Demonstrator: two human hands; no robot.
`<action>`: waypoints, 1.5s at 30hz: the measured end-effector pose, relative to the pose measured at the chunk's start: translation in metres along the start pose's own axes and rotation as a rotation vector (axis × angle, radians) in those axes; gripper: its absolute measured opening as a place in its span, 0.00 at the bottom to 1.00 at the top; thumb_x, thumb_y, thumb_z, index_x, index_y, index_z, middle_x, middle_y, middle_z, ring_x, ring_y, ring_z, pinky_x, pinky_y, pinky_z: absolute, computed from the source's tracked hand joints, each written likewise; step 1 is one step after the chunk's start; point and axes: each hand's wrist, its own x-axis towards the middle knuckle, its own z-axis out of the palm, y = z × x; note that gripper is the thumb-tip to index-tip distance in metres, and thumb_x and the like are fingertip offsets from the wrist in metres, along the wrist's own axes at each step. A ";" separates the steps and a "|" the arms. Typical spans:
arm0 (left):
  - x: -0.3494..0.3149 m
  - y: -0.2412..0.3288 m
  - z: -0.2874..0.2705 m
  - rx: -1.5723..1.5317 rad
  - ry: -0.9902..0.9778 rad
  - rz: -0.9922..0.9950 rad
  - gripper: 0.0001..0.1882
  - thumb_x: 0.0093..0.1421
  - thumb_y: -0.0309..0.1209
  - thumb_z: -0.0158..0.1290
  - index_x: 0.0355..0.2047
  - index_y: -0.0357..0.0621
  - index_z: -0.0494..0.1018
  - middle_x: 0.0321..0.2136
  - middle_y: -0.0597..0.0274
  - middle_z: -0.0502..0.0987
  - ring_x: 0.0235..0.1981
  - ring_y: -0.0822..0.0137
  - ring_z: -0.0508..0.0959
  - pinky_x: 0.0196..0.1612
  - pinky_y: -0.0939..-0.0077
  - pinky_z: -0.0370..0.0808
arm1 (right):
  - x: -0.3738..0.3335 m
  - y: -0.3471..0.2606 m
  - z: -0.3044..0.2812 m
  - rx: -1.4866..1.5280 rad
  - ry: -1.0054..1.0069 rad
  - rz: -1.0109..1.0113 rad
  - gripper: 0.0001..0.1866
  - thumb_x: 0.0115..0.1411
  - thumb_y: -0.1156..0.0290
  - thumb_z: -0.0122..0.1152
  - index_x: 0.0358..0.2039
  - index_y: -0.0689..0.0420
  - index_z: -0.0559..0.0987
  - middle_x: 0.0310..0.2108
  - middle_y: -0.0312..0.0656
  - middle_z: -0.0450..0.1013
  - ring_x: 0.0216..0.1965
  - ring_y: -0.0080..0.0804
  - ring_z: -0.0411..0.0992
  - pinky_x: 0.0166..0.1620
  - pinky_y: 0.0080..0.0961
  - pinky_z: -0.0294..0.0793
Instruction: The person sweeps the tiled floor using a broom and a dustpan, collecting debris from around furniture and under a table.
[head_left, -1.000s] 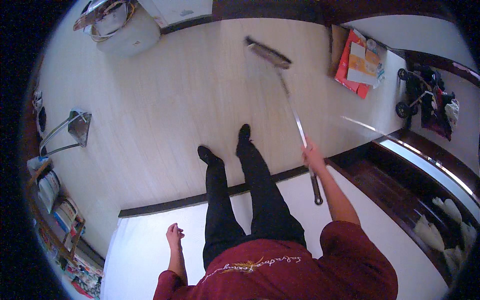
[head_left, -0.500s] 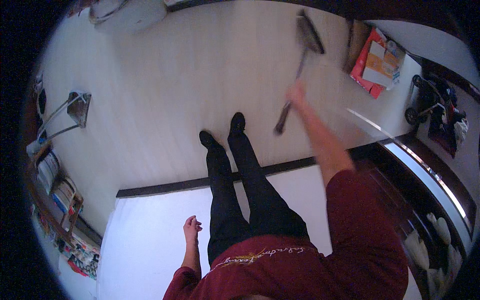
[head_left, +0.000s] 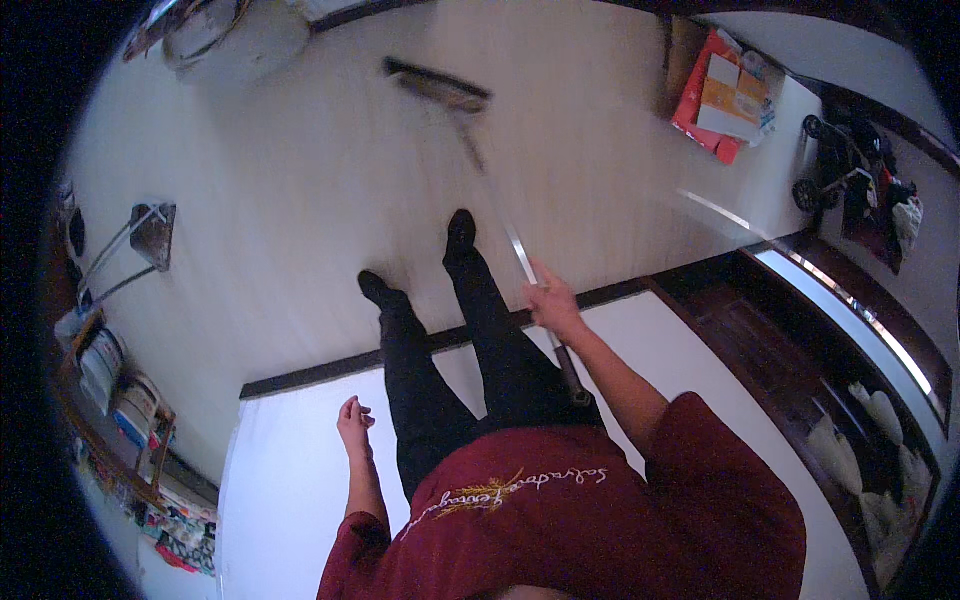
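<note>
My right hand (head_left: 556, 303) is closed around the shaft of a broom (head_left: 518, 250), just ahead of its dark grip. The grip's end lies near my right thigh. Slanting away over the pale floor, the shaft leads to a wide dark head (head_left: 438, 86), which is blurred by motion. My left hand (head_left: 356, 425) hangs at my left side over a white surface (head_left: 290, 480), its fingers loosely bent and apart, with nothing in it.
A dark strip (head_left: 300, 378) edges the pale floor by my legs. At left stands a small metal-framed stool (head_left: 153, 237); a pale rounded container (head_left: 245, 45) is far left. Red and orange boxes (head_left: 728, 100) and a wheeled cart (head_left: 850, 165) are at right.
The broom head has swung from the far right to the far middle. My right hand has drawn back toward my body, still gripping the shaft. My left hand stays empty.
</note>
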 end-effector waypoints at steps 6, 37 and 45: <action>0.022 -0.017 -0.034 -0.008 0.076 0.037 0.15 0.54 0.30 0.44 0.40 0.35 0.66 0.24 0.60 0.70 0.14 0.77 0.65 0.17 0.85 0.63 | 0.048 0.017 -0.056 0.184 0.362 0.012 0.13 0.56 0.68 0.42 0.43 0.49 0.64 0.13 0.31 0.57 0.09 0.19 0.53 0.10 0.15 0.53; 0.125 -0.098 -0.271 -0.340 0.216 -0.146 0.14 0.56 0.31 0.42 0.40 0.35 0.65 0.25 0.60 0.70 0.14 0.77 0.65 0.17 0.86 0.64 | 0.045 -0.047 0.368 -0.028 0.129 -0.156 0.24 0.53 0.70 0.46 0.51 0.54 0.54 0.14 0.32 0.58 0.10 0.18 0.55 0.12 0.16 0.57; 0.141 -0.134 -0.277 -0.335 0.149 -0.244 0.14 0.55 0.31 0.42 0.39 0.36 0.66 0.24 0.60 0.71 0.13 0.76 0.67 0.17 0.86 0.65 | 0.206 -0.168 0.277 0.275 -0.163 0.056 0.04 0.50 0.75 0.40 0.21 0.53 0.61 0.12 0.31 0.57 0.11 0.19 0.56 0.16 0.15 0.59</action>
